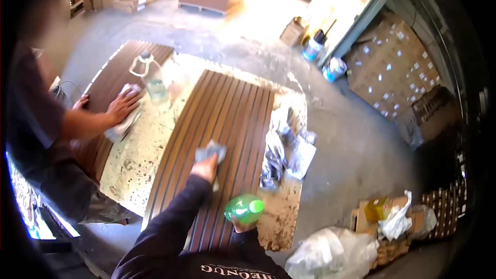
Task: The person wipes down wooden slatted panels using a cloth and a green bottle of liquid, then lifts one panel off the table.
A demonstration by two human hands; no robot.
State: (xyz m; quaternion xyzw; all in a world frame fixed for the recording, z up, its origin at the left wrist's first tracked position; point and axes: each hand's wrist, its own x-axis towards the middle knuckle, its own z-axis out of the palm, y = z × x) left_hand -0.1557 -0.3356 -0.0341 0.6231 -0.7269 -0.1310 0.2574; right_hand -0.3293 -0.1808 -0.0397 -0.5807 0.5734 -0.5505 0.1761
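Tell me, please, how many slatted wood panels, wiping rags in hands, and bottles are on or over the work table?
Slatted wood panels: 2, the centre panel and the far-left panel.
Wiping rags in hands: 2, one grey rag under the left hand, one pale rag under a co-worker's hand.
Bottles: 2, a green bottle and a clear jug.
Total: 6.

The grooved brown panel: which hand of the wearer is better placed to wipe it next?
Probably the left hand: it presses a grey rag on the grooved brown panel. The right hand holds a green bottle.
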